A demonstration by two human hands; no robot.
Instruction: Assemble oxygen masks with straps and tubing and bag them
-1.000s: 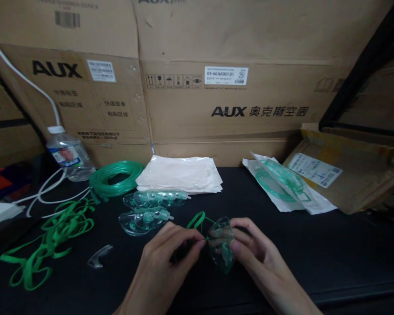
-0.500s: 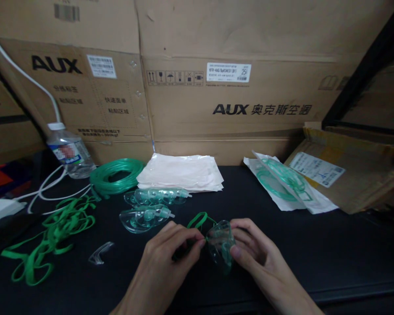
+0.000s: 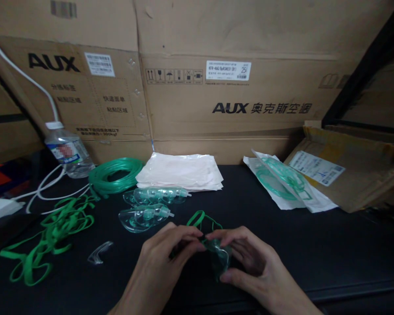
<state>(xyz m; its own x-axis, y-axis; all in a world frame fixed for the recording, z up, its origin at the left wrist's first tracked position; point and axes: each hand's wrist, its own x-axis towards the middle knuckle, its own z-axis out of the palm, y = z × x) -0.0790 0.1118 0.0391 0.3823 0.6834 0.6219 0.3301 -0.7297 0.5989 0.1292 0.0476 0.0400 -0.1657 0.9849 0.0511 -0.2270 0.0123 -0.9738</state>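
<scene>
Near the table's front, my right hand is closed around a clear green oxygen mask, its thumb low on the shell and its fingertips at the upper left edge. My left hand pinches a green elastic strap right at that edge, fingertips almost touching those of the right. A loop of the strap rises behind the fingers. Exactly how strap and mask meet is hidden by the fingertips. More clear masks lie just beyond my left hand.
Tangled green straps and a small clear plastic piece lie left. Behind are coiled green tubing, a water bottle and white pouches. Packaged tubing and a cardboard box stand right; large cartons wall the back.
My right fingers have moved left over the mask's upper edge, close to the left fingertips, and the mask is turned and more covered. My left hand keeps its pinch.
</scene>
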